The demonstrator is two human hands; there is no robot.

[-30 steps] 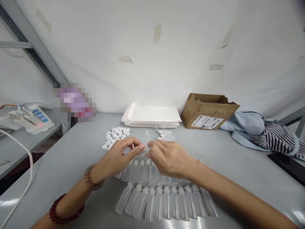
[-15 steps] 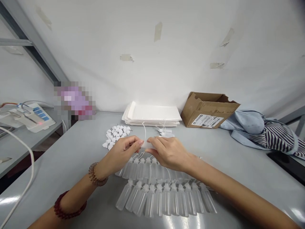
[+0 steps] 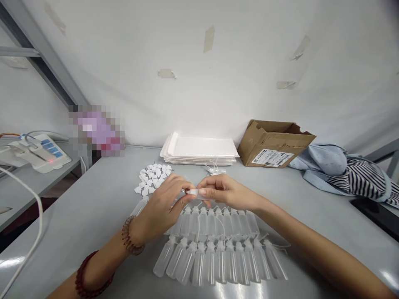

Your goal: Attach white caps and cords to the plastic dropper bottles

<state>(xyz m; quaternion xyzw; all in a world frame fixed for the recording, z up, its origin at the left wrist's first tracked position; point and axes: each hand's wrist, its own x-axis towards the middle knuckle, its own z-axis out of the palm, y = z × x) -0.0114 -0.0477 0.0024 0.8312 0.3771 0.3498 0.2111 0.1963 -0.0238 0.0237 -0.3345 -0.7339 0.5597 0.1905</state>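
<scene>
Over the rows of bottles, my left hand [image 3: 170, 203] is closed, thumb and fingers pinching a white needle-tip cap [image 3: 193, 192]. A thin metal needle points left from it. Facing it, my right hand [image 3: 226, 192] is closed round a small translucent squeeze bottle, mostly hidden by the fingers, with its neck end against the cap. Below my hands lie two rows of translucent squeeze bottles [image 3: 215, 263], several with thin white strings at their necks. A heap of white caps [image 3: 154, 176] sits beyond my left hand, and one bottle [image 3: 140, 206] lies beside my left wrist.
At the back stands a stack of white padded envelopes [image 3: 202, 147], beside an open cardboard box [image 3: 274, 145]. Striped and blue cloth [image 3: 349, 170] and a black phone [image 3: 374, 216] lie right. A white device [image 3: 46, 153] and a white cable [image 3: 39, 207] are at left.
My left hand has shifted, and a white needle-tip cap now shows between my hands at the bottle's neck. The white string that stood up between my fingers is no longer there.
</scene>
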